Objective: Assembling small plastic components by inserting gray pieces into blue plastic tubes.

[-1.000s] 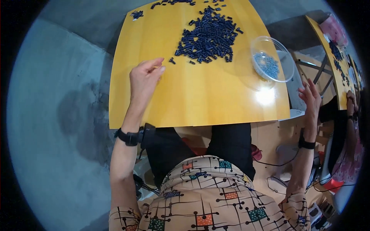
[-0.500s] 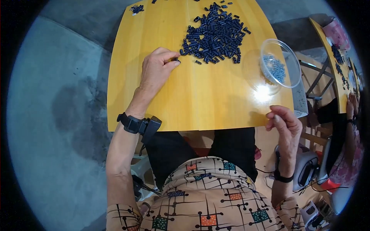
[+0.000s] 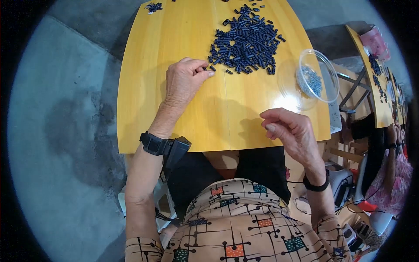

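Observation:
My left hand (image 3: pixel 185 81) rests over the yellow table left of a pile of small black tubular pieces (image 3: pixel 246 43). Its thumb and forefinger close on a small black piece (image 3: pixel 204 68), mostly covered by the fingers. One more black piece (image 3: pixel 212 68) lies just beyond the fingertips, at the pile's near left edge. Above the table's front edge, my right hand (image 3: pixel 292 133) has thumb and fingers drawn together in a pinch. Whatever it may hold is too small to make out. A clear round plastic tub (image 3: pixel 328 83) with small silvery metal parts (image 3: pixel 310 82) stands at the right.
The yellow table (image 3: pixel 174 35) ends just before my lap. A small cluster of dark parts (image 3: pixel 153 7) lies at its far left corner. To the right, another person's arm (image 3: pixel 391 153) is at a second table (image 3: pixel 360 52) with black pieces and a pink container (image 3: pixel 374 43).
My right hand has moved left and a little forward, away from beneath the tub, still pinched. My left hand has shifted slightly right, its fingertips now covering more of the black piece.

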Available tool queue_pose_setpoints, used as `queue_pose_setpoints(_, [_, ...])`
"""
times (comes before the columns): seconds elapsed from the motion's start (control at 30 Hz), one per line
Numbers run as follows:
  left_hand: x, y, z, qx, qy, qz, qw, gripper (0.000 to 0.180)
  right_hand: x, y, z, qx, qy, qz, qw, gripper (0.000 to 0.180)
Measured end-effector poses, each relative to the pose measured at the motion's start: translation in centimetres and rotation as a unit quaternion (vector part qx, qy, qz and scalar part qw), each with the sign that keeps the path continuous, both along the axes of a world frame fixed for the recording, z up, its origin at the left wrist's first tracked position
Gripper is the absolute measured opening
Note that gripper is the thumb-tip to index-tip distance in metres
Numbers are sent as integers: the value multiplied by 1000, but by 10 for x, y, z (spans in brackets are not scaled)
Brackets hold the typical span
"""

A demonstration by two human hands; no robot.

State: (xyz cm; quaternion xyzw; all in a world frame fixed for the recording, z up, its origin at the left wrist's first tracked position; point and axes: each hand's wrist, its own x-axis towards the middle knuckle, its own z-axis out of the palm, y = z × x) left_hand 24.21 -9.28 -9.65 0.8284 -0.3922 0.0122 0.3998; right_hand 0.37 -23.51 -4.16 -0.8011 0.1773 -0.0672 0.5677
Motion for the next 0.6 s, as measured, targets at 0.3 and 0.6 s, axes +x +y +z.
queue_pose_setpoints(0.3, [3,4,1,0,-10,2,1000,19,2,2,-4,-41,36,29,998,16])
queue_pose_setpoints(0.6, [2,8,2,-35,59,-31,997,17,2,-3,8,-109,45,49,992,16])
